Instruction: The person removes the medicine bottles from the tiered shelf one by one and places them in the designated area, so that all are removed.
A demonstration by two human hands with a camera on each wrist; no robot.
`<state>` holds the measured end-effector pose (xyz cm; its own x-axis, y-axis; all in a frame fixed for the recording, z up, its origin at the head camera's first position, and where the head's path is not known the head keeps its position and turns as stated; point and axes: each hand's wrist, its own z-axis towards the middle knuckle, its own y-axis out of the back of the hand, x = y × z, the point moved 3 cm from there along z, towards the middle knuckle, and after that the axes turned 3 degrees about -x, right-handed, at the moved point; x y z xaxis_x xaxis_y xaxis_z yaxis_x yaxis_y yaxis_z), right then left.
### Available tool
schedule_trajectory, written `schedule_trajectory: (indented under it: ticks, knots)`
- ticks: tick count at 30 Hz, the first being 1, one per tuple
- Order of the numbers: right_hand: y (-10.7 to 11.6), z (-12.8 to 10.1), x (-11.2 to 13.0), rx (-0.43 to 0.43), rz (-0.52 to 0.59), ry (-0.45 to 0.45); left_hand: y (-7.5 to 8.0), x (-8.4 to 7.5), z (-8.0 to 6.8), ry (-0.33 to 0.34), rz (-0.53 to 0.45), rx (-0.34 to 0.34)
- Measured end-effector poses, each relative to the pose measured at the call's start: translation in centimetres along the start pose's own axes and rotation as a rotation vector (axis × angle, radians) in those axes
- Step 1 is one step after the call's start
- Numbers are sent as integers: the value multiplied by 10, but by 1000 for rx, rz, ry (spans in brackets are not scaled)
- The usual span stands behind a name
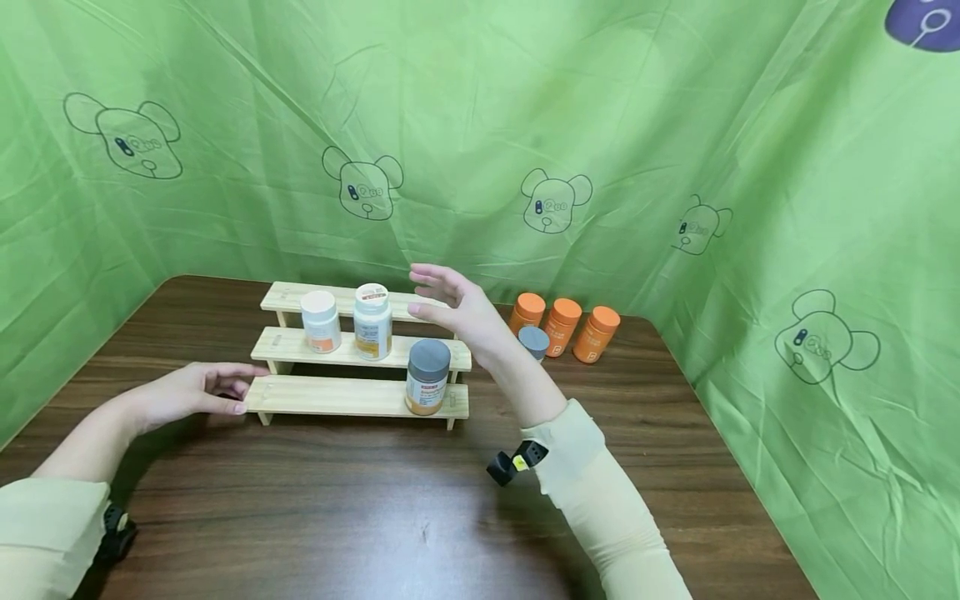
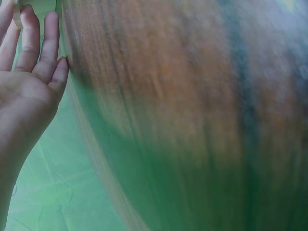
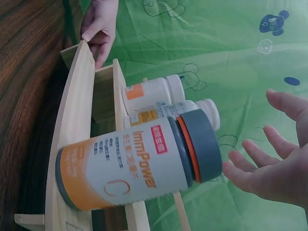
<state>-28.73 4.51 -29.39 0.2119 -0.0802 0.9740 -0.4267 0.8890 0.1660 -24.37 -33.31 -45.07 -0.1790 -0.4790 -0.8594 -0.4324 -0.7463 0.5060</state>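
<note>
A three-step wooden rack (image 1: 322, 395) stands on the table. My left hand (image 1: 197, 397) grips the left end of its lowest step, with the thumb in front and the fingers behind, as the right wrist view also shows. Two white pill bottles (image 1: 320, 323) (image 1: 372, 327) stand upright on the middle step. On the right end of the lowest step stands a grey-lidded supplement bottle (image 3: 125, 163) with an orange and white label. My right hand (image 1: 457, 310) hovers over the right end of the top step (image 1: 405, 305), fingers spread and loosely bent, holding nothing.
Right of the rack, three orange bottles (image 1: 562, 327) stand on the brown wooden table (image 1: 360, 508). Another grey lid (image 1: 533, 340) shows in front of them, partly behind my right forearm. A green cloth (image 1: 465, 125) with bear drawings hangs around the table.
</note>
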Motion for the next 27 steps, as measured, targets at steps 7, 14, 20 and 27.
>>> schedule_trajectory:
  ticks: [7,14,20,27]
  knots:
    - [-12,13,-5,22,-99,-13,0,-1,1,18,7,-5]
    - [-18,30,-12,44,-189,-3,0,-4,0,20,38,-18]
    - [-23,43,-16,97,-206,4,1,-4,0,19,33,-20]
    - [-30,50,-23,120,-230,-5,0,-5,0,1,21,-15]
